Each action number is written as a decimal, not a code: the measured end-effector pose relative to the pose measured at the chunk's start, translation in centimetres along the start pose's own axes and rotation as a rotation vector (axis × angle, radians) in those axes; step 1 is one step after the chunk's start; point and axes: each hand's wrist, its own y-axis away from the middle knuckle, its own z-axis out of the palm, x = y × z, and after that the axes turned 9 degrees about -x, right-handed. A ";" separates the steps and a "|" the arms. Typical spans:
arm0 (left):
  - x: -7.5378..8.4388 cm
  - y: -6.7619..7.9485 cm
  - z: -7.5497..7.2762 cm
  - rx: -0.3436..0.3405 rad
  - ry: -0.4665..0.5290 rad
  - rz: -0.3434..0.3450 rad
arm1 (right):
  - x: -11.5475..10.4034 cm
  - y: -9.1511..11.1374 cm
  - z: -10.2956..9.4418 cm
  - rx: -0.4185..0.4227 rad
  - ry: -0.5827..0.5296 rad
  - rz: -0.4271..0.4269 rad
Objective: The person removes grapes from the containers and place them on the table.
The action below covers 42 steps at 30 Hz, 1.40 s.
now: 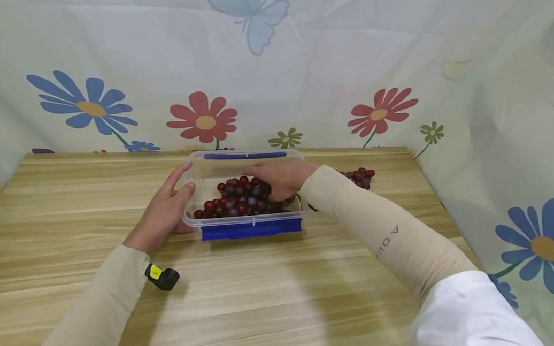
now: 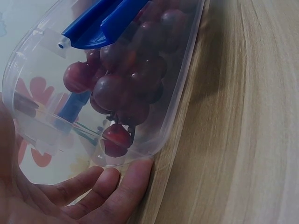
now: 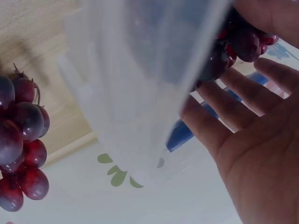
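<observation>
Clear box (image 1: 222, 220) with blue clips (image 1: 250, 229), on desk (image 1: 247, 303); grapes (image 1: 247, 201) inside. Left hand (image 1: 161, 210): fingers spread, touching box's left end. Right hand (image 1: 284, 178): inside box, fingers extended against grapes. Second bunch (image 1: 363, 177): on desk, right of box.

From the head I look forward and down at the box (image 1: 251, 229), near mid-frame; both wrist views sit close, sharing its grapes (image 2: 112, 91): upper middle in the left's, upper right in the right's.
</observation>
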 end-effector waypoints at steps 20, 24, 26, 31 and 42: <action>0.0 -0.2 0.0 -0.005 0.019 -0.004 | -1.9 -0.3 -1.4 -0.066 0.076 0.024; 0.1 0.0 -0.1 -0.004 0.012 -0.003 | -2.1 -0.4 -2.0 -0.084 0.096 0.005; 0.2 0.1 -0.1 -0.002 0.007 -0.005 | -2.2 -0.5 -2.2 -0.096 0.110 -0.002; 0.2 0.1 0.1 0.001 -0.002 -0.019 | -2.6 -1.0 -2.1 -0.100 0.128 0.010; 0.1 -0.1 0.0 0.002 0.019 -0.013 | -2.6 -2.1 -1.7 -0.114 0.129 0.034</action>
